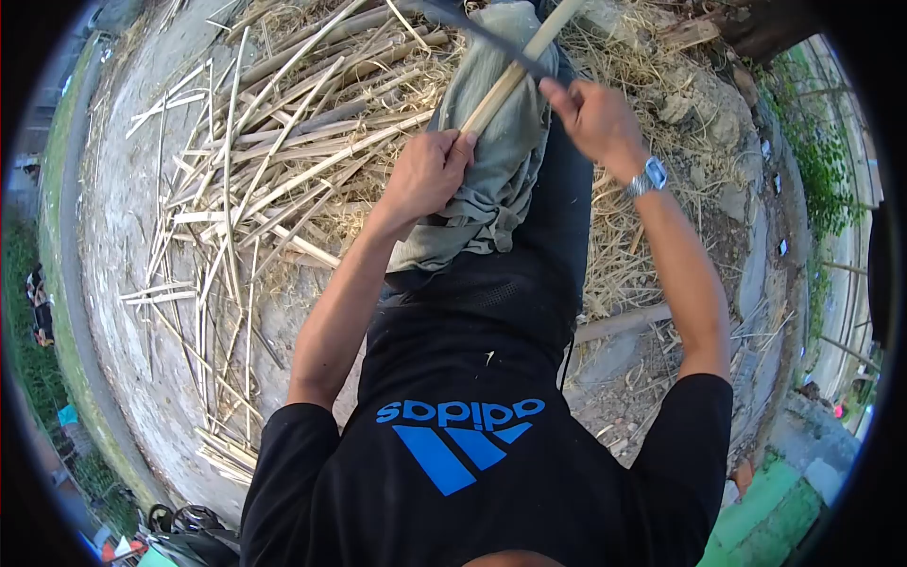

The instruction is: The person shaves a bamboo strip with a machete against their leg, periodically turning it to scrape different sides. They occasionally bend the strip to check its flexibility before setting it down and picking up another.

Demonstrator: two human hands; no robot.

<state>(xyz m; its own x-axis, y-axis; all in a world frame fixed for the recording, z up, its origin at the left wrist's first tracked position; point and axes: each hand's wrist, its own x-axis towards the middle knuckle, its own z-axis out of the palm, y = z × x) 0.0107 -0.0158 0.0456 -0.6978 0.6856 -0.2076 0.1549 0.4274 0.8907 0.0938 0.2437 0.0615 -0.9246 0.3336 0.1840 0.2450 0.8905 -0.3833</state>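
Note:
My left hand (433,173) is closed around the near end of a pale split bamboo strip (493,100), which slants up and away to the right. A grey-green cloth (505,180) lies over my leg beneath the strip. My right hand (595,123), with a metal watch (650,177) on its wrist, is closed on a dark long-bladed knife (491,38). The handle is hidden in my fist. Its blade crosses over the strip and points to the upper left, somewhat blurred.
Many split bamboo strips (231,170) lie scattered on the ground to the left, with thicker poles (350,66) behind them. Curled shavings (619,255) cover the ground on the right, near a lump of rubble or earth (709,113). A parked motorbike (189,534) shows at lower left.

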